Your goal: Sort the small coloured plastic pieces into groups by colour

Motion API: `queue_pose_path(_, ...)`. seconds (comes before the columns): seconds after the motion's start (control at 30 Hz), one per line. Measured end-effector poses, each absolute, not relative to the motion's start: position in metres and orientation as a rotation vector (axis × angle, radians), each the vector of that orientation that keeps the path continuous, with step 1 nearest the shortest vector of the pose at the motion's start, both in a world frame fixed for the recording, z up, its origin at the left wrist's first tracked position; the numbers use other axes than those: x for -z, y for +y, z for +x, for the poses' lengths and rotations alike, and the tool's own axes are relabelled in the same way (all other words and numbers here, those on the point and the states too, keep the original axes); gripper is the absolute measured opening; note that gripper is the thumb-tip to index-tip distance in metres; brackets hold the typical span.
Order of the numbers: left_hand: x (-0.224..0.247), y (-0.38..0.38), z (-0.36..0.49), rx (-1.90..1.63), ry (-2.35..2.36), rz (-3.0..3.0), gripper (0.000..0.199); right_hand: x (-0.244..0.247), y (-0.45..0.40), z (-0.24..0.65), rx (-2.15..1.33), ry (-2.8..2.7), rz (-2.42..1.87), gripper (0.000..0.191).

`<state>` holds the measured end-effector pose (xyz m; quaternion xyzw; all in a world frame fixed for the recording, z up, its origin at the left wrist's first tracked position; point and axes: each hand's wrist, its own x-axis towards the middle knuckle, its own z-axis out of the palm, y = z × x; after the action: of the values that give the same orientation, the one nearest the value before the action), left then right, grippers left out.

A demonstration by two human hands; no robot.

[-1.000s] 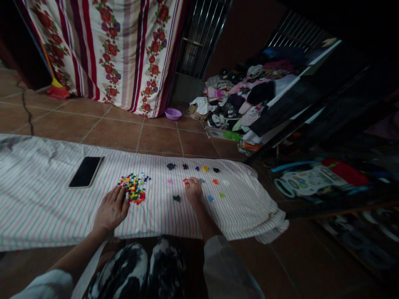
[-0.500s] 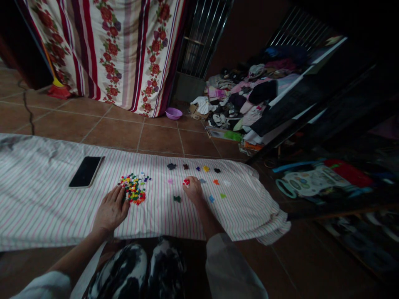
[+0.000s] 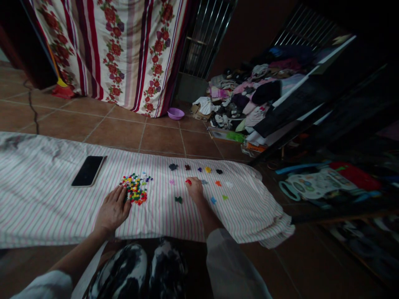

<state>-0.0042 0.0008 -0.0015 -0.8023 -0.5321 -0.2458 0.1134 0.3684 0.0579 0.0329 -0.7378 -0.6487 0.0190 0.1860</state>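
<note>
My left hand (image 3: 112,208) lies flat on the striped cloth, its fingertips at the left edge of a heap of small mixed-colour pieces (image 3: 136,192). Further right, my right hand (image 3: 195,190) reaches down with its fingers drawn together beside a small red pile (image 3: 188,182). Whatever those fingertips pinch is too small to make out. Around it sit small single-colour piles: pink (image 3: 171,182), dark green (image 3: 178,199), grey-blue (image 3: 204,182), orange (image 3: 217,183), blue (image 3: 213,200) and lime green (image 3: 225,197). Behind them is a row with dark grey (image 3: 173,167), brown (image 3: 187,167), purple (image 3: 200,169), yellow (image 3: 208,169) and black (image 3: 219,171).
A phone (image 3: 89,171) rests on the cloth (image 3: 46,195) left of the heap. Beyond, on the tiled floor, stand a purple basin (image 3: 176,113) and a heap of clothes (image 3: 246,93). A floral curtain (image 3: 131,54) hangs behind. A dark frame is at the right.
The view has shifted slightly. My right hand stays at the red pile, its fingers a little lower and more red showing beside them. My left hand has kept its place by the heap.
</note>
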Motion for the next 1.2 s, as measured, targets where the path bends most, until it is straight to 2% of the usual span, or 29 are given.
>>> queue_pose_path(0.2, 0.001, 0.0007, -0.0034, 0.716, -1.561, -2.337, 0.054, -0.0342, 0.0579, 0.3695, -0.074, -1.839, -2.044, 0.028)
queue_pose_path(0.43, -0.0004, 0.0008, -0.0028, 0.755, -1.534, -2.324, 0.053, -0.0375, 0.0607, 0.3688, -0.075, -1.873, -1.978, 0.017)
queue_pose_path(0.73, -0.0045, -0.0007, -0.0009, 0.733, -1.56, -2.307, 0.054, -0.0362, 0.0637, 0.3706, -0.085, -1.866, -2.017, 0.014)
queue_pose_path(1.0, -0.0047, -0.0003, -0.0001, 0.75, -1.676, -2.328, 0.055, -0.0359, 0.0609, 0.3714, -0.07, -1.846, -2.088, 0.027)
queue_pose_path(1.2, -0.0045, -0.0005, 0.0001, 0.773, -1.689, -2.369, 0.056, -0.0372, 0.0597, 0.3722, -0.018, -1.829, -2.013, 0.028)
